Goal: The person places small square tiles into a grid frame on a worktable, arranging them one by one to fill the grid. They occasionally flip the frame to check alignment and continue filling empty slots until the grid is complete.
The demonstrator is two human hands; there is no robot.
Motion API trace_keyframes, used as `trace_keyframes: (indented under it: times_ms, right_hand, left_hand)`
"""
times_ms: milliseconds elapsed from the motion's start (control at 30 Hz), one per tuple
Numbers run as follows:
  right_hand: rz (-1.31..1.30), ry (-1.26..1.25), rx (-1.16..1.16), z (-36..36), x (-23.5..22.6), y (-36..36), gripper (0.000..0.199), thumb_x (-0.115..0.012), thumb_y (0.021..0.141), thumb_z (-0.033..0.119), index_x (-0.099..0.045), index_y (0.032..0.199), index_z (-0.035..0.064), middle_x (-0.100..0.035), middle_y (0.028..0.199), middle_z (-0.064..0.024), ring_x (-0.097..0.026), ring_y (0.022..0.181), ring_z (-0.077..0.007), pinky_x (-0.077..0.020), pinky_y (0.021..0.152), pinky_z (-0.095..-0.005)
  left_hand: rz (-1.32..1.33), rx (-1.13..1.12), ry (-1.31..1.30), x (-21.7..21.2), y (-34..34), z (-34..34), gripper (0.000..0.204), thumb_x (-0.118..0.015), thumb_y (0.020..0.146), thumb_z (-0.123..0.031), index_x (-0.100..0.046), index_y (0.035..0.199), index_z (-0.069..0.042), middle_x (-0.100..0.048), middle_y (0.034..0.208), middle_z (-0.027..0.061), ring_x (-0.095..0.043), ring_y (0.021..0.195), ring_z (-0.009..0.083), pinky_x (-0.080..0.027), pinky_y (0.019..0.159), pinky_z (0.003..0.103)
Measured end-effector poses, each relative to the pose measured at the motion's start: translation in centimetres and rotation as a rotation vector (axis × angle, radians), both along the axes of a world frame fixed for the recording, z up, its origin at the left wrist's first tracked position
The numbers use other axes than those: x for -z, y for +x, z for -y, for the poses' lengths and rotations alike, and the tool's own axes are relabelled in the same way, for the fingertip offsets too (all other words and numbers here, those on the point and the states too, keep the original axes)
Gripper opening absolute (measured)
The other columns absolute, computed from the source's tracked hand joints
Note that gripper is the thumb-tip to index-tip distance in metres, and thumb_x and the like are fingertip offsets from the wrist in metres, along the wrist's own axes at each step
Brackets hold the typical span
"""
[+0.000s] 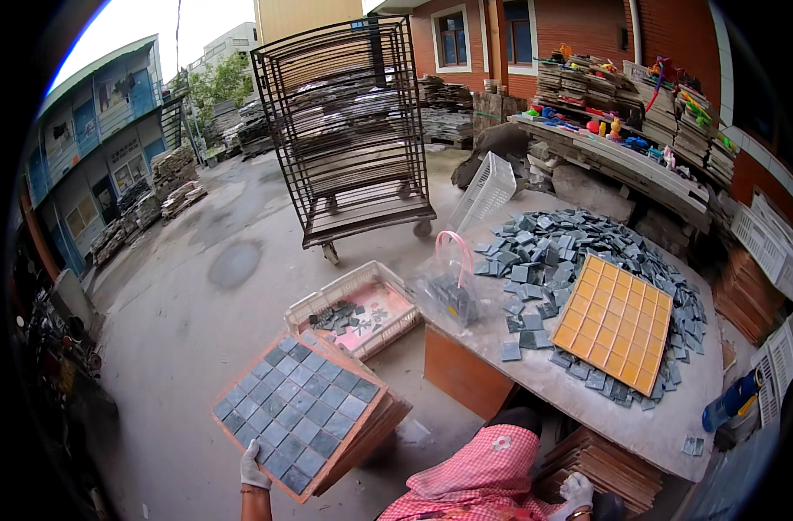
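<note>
My left hand (254, 469), in a white glove, grips the near left edge of a reddish-brown board (304, 497). Rows of square grey-blue stone tiles (296, 408) cover that board, which tops a stack of similar boards (375, 434). Low by my lap, my gloved right hand (577, 491) is curled closed, with nothing visible in it. Beside it is another stack of brown boards (609, 464) under the table. A yellow grid tray (615, 319) with square pockets lies tilted on a heap of loose grey tiles (535, 260) on the table (626, 431).
A clear plastic bag (448, 295) with a pink handle stands at the table's left corner. Below it, a white crate (305, 306) holds tile pieces. A black wheeled rack (344, 130) stands beyond. At right is a blue bottle (731, 401). Colourful toys (615, 128) sit on a far bench.
</note>
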State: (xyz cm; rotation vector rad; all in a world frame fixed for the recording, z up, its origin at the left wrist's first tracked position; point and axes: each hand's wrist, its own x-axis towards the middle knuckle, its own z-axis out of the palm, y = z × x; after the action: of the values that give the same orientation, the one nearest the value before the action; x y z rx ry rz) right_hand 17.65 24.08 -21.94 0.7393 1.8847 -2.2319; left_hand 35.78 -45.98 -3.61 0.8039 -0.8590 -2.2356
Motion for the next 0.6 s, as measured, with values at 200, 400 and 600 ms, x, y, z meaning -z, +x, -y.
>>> trace_keyframes:
  times_ms: [200,400,600]
  right_hand:
    - [0.097,0.129,-0.016,3.0,-3.8,1.1,0.006,-0.054,0.09,0.009,-0.055,0.093,0.0045,-0.054,0.071,-0.0024,-0.055,0.053,-0.0142,-0.0473,0.047,-0.0286]
    - [0.127,0.32,-0.145,4.3,-4.9,1.6,0.029,-0.061,0.087,0.011,-0.056,0.112,-0.0022,-0.06,0.079,-0.0063,-0.057,0.057,-0.0123,-0.0489,0.049,-0.0269]
    - [0.068,0.444,-0.209,3.8,-4.3,1.9,0.035,-0.064,0.084,0.018,-0.059,0.111,-0.004,-0.061,0.071,-0.0047,-0.055,0.055,-0.0103,-0.0449,0.049,-0.027]
  left_hand:
    - [0.051,0.028,-0.033,2.0,-0.2,3.3,0.033,-0.06,0.089,-0.021,-0.056,0.116,-0.003,-0.062,0.114,0.0132,-0.061,0.104,0.0319,-0.048,0.093,0.05]
    - [0.174,0.121,0.003,1.6,0.6,5.7,0.04,-0.06,0.09,-0.024,-0.051,0.123,-0.003,-0.059,0.121,0.0134,-0.057,0.111,0.0318,-0.044,0.098,0.051]
    - [0.924,0.209,-0.294,-2.5,-1.1,5.5,0.06,-0.061,0.084,-0.055,-0.058,0.106,0.001,-0.064,0.103,0.0146,-0.063,0.09,0.0288,-0.054,0.075,0.048]
